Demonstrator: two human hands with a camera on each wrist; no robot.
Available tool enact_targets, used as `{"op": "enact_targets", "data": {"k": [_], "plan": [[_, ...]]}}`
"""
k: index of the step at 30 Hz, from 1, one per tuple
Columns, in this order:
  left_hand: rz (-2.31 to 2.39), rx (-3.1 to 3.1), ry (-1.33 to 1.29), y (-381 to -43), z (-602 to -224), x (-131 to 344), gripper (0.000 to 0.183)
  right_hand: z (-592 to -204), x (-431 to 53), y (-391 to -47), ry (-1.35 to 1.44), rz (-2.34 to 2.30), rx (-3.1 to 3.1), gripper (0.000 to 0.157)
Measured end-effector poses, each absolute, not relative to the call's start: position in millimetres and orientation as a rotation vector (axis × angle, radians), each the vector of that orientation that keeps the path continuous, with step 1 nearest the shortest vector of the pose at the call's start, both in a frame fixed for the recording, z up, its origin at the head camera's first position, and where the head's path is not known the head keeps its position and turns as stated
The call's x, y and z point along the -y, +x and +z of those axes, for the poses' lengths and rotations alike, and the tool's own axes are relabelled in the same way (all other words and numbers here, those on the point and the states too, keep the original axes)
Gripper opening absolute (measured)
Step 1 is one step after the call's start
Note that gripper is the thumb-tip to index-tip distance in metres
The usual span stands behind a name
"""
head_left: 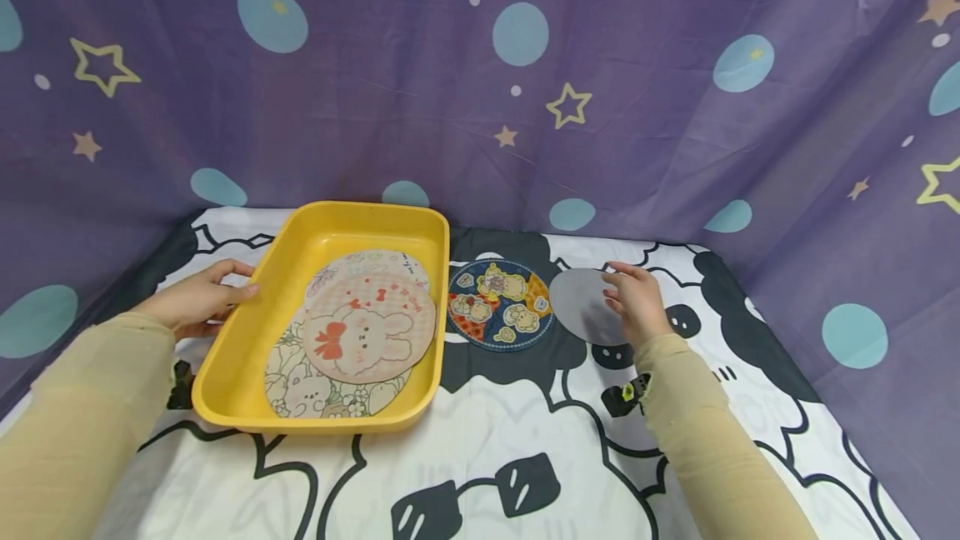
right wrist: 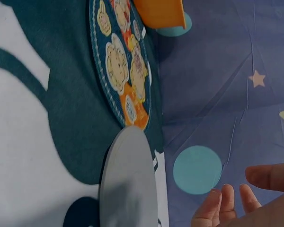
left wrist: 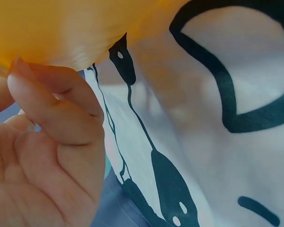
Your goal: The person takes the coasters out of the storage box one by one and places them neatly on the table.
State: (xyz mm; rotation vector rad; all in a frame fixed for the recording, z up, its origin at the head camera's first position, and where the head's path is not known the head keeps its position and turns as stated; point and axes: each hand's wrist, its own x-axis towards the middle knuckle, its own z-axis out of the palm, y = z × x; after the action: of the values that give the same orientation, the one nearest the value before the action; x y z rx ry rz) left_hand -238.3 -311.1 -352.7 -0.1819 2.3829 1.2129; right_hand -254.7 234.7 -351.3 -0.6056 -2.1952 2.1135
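A yellow tray point(head_left: 247, 357) with raised walls sits on the left, holding several round printed mats; the top one is a pink bunny mat point(head_left: 375, 340). My left hand point(head_left: 206, 298) grips the tray's left rim, and in the left wrist view its curled fingers point(left wrist: 52, 101) meet the yellow wall. To the tray's right lies a dark blue round mat point(head_left: 501, 307) with bear pictures. Beside that is a plain grey disc point(head_left: 581, 307). My right hand point(head_left: 637, 302) hovers by the grey disc's right edge; its loosely bent fingers point(right wrist: 227, 208) stand apart from the disc and hold nothing.
A white cloth point(head_left: 480, 457) with black cartoon outlines covers the table. Behind it and along the sides hangs a purple curtain point(head_left: 630, 165) with stars and blue dots. Dark wrist devices point(head_left: 622, 397) sit at both wrists.
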Motion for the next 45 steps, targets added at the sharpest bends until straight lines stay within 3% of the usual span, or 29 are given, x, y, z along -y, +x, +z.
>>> {"op": "enact_targets", "data": {"k": [45], "plan": [[1.196, -2.39, -0.182, -238.6, -352.1, 310.9, 0.068, -319.3, -177.8, -249.8, -0.305, 2.472, 2.046, 0.046]]}}
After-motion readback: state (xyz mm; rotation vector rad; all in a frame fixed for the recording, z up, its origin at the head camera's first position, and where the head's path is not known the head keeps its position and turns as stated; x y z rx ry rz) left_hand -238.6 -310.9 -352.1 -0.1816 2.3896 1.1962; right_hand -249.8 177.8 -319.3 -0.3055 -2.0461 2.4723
